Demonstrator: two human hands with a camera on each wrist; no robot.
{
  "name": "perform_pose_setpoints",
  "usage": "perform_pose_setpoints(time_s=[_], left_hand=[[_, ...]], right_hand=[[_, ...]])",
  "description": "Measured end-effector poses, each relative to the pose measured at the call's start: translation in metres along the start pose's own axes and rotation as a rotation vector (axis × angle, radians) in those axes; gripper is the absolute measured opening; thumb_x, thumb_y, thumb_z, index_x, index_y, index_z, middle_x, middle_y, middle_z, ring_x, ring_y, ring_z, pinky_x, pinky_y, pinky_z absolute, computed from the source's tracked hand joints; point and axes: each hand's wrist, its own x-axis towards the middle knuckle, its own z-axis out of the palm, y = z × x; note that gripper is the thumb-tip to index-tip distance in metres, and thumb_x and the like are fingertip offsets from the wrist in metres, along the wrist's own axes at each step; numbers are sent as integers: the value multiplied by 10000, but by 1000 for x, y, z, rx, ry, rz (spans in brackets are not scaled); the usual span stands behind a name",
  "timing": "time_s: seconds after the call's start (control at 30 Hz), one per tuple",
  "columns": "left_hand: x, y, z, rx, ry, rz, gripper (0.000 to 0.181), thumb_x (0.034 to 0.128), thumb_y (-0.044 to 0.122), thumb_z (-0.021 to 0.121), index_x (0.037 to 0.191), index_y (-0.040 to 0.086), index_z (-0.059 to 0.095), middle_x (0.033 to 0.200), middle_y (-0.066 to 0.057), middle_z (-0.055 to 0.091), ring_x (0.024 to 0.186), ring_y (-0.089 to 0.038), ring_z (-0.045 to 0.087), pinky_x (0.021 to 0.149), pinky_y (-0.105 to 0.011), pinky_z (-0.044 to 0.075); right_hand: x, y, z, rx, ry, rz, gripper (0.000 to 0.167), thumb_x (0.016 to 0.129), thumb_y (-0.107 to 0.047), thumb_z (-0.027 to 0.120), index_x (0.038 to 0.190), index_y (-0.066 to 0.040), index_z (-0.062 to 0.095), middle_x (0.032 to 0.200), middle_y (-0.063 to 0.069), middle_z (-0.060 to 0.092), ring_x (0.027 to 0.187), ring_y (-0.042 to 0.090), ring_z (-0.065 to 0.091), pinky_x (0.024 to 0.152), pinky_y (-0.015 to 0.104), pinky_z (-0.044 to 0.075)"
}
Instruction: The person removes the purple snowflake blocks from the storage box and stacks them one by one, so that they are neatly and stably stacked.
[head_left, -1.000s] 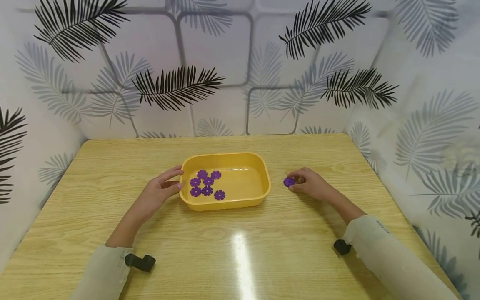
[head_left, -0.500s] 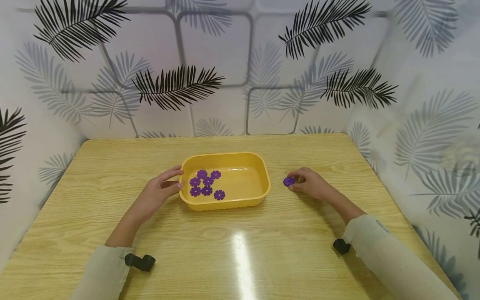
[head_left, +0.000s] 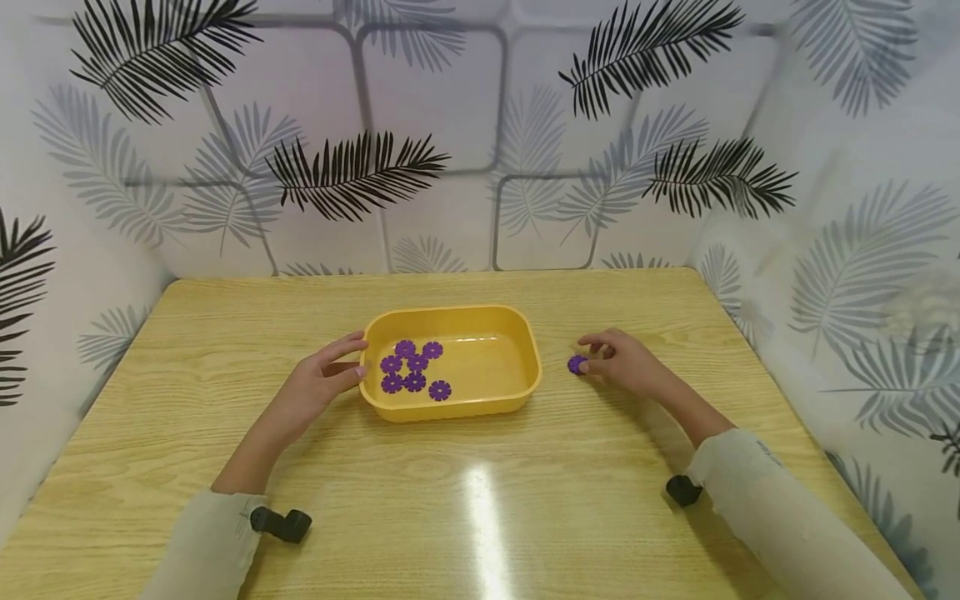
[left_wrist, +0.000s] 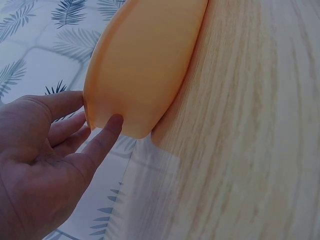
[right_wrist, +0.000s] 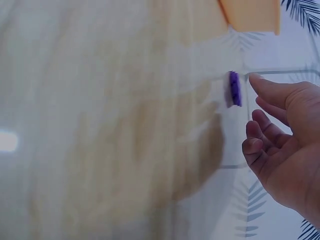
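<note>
A yellow plastic tray (head_left: 487, 367) stands on the table, with several purple notched snowflake discs (head_left: 439, 390) lying in its left part. My left hand (head_left: 318, 379) touches the tray's left end from outside; in the left wrist view, its extended fingertips rest against the end wall and rim. To the right of the tray, another purple snowflake disc (right_wrist: 234, 89) lies flat on the table. It looks thick from the side, and I cannot tell whether it is a stack. My right hand (head_left: 622, 362) hovers just beside it with loose fingers, a small gap showing in the right wrist view.
The wooden table (head_left: 420, 500) reaches back to a wall covering (head_left: 427, 100) with printed leaves, which also runs along both sides. Black wrist cameras (head_left: 281, 525) hang below both sleeves. A bright light reflection streaks the front of the table.
My right hand has let go of the purple snowflake disc and drawn slightly away from it. The disc stays on the table. Left hand and tray have not moved.
</note>
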Motion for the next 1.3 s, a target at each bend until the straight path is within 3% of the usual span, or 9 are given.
perform_pose_setpoints(time_s=[0.27, 0.47, 0.6, 0.9, 1.1, 1.3], left_hand=[[0, 1, 0, -6, -4, 6, 533, 1034, 286, 592, 1511, 90, 457, 1661, 29, 279, 1371, -341, 481, 972, -160, 483], [0, -1, 0, 3, -8, 9, 537, 1035, 297, 590, 1516, 102, 451, 1662, 40, 274, 1381, -332, 473, 1020, -226, 480], [0, 0, 1, -16, -10, 10, 542, 1034, 292, 591, 1515, 86, 450, 1665, 29, 266, 1387, -349, 465, 1006, -198, 484], [0, 0, 0, -19, -6, 14, 539, 1033, 288, 594, 1511, 82, 455, 1664, 26, 271, 1399, -360, 452, 977, -154, 486], [1, -2, 1, -37, -7, 12, 539, 1029, 287, 601, 1506, 79, 461, 1666, 14, 267, 1389, -361, 458, 964, -143, 490], [0, -2, 0, -29, -5, 11, 541, 1030, 297, 598, 1508, 84, 460, 1667, 15, 266, 1387, -359, 464, 973, -153, 491]], right_hand=[[5, -35, -15, 105, 36, -31, 488, 989, -292, 666, 1424, -100, 555, 1324, 196, 550, 1125, 311, 541, 801, 395, 537], [12, -69, -14, 196, 39, -66, 453, 980, -289, 679, 1401, -158, 579, 1324, 183, 560, 1085, 279, 556, 741, 425, 551], [16, -90, -9, 209, 36, -123, 460, 971, -302, 690, 1395, -153, 589, 1301, 172, 580, 1070, 264, 574, 716, 416, 545], [29, -127, 13, 230, -33, -218, 427, 972, -301, 689, 1375, -187, 607, 1262, 144, 592, 1069, 244, 577, 678, 366, 516], [42, -142, 36, 190, -98, -251, 435, 966, -259, 698, 1364, -104, 612, 1214, 145, 627, 1066, 248, 584, 800, 311, 530], [55, -150, 57, 127, -170, -318, 468, 968, -219, 696, 1384, -35, 588, 1200, 172, 644, 1067, 261, 610, 893, 337, 546]])
